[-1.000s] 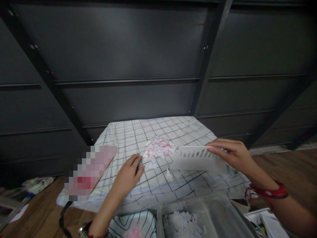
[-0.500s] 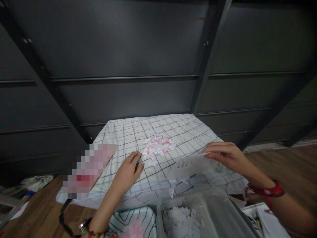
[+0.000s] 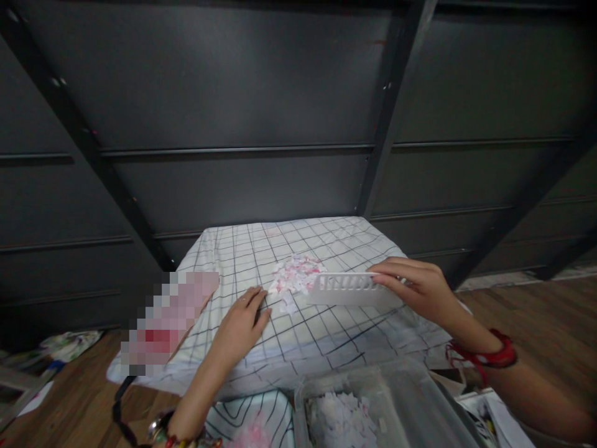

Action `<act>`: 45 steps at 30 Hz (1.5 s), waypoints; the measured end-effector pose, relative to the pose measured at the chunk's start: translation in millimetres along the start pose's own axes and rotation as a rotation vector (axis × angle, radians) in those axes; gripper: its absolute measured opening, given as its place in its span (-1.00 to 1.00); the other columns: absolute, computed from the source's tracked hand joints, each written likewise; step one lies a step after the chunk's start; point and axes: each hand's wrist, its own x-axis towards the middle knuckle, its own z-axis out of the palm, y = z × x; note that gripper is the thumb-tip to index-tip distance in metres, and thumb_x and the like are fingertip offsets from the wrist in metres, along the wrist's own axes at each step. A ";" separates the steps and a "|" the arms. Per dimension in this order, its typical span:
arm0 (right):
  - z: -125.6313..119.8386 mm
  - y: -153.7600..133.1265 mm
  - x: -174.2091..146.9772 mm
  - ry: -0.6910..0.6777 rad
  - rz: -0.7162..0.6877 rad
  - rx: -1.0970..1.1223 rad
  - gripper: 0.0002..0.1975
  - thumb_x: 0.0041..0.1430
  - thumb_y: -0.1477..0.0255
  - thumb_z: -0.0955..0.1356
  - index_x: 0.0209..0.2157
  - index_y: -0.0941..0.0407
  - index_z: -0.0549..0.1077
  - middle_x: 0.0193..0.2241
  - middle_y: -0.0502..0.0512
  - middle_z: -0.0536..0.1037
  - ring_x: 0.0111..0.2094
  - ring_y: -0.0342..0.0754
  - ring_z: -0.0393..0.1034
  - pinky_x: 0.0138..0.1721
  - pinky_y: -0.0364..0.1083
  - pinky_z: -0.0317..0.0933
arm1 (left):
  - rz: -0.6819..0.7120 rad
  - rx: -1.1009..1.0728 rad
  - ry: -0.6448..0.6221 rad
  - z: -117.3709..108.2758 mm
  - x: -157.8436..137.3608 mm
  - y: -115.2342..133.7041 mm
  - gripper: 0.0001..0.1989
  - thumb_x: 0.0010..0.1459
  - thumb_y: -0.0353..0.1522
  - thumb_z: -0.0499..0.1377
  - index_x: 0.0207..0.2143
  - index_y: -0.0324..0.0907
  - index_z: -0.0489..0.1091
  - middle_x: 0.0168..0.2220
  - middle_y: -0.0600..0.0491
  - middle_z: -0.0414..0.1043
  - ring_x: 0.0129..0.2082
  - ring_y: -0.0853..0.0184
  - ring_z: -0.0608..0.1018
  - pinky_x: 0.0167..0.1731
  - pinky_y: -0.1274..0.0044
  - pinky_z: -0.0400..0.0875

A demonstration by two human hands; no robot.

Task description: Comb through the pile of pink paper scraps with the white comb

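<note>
My left hand (image 3: 242, 320) lies open on the checked cloth (image 3: 242, 249), its fingertips at the near left edge of a loose pile of paper scraps (image 3: 296, 274), white with pink and red marks. To the right, my right hand (image 3: 413, 286) pinches the rim of a shallow white plastic basket (image 3: 354, 295) with a row of slots along its side. The basket is above the cloth, close to the pile, and overlaps its right edge in view. Its inside is hidden from me.
At the front stands a clear plastic box (image 3: 387, 386) with white paper scraps (image 3: 342, 420) inside. Left of it, a striped tray (image 3: 280, 407) holds pink scraps (image 3: 254, 435). A blurred-out pink object (image 3: 196, 298) lies at the cloth's left. Dark panels (image 3: 242, 186) rise behind.
My right hand has brought the basket up and to the left, towards the pile. White pieces seen below the basket before no longer show. My left hand stays put.
</note>
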 end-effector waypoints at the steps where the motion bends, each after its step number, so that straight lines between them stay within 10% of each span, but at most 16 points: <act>1: 6.6 -2.4 3.6 0.010 -0.017 -0.001 -0.89 0.12 0.47 0.28 -0.39 0.11 0.45 -0.48 0.04 0.53 -0.45 -0.16 0.42 -0.42 -0.20 0.28 | -0.006 0.001 -0.009 -0.9 0.2 0.7 -0.60 0.19 -0.26 -0.06 0.01 -0.27 0.27 0.09 -0.12 0.23 0.10 0.17 0.28 0.08 0.32 0.19; 9: 36.6 -15.7 18.8 0.033 -0.149 0.029 -0.85 0.15 0.48 0.25 -0.40 0.13 0.44 -0.51 0.03 0.53 -0.47 -0.19 0.40 -0.43 -0.21 0.28 | -0.014 -0.018 -0.001 -2.8 -0.6 0.5 -0.61 0.18 -0.28 -0.04 0.00 -0.27 0.27 0.08 -0.13 0.24 0.09 0.16 0.28 0.06 0.30 0.21; 45: 27.5 -6.7 14.5 -0.012 -0.118 -0.007 -0.90 0.13 0.49 0.27 -0.38 0.12 0.44 -0.48 0.03 0.53 -0.45 -0.20 0.41 -0.46 -0.23 0.27 | -0.016 0.030 -0.052 -6.6 -1.2 2.4 -0.62 0.20 -0.30 -0.05 0.02 -0.29 0.25 0.09 -0.13 0.22 0.10 0.19 0.26 0.09 0.33 0.17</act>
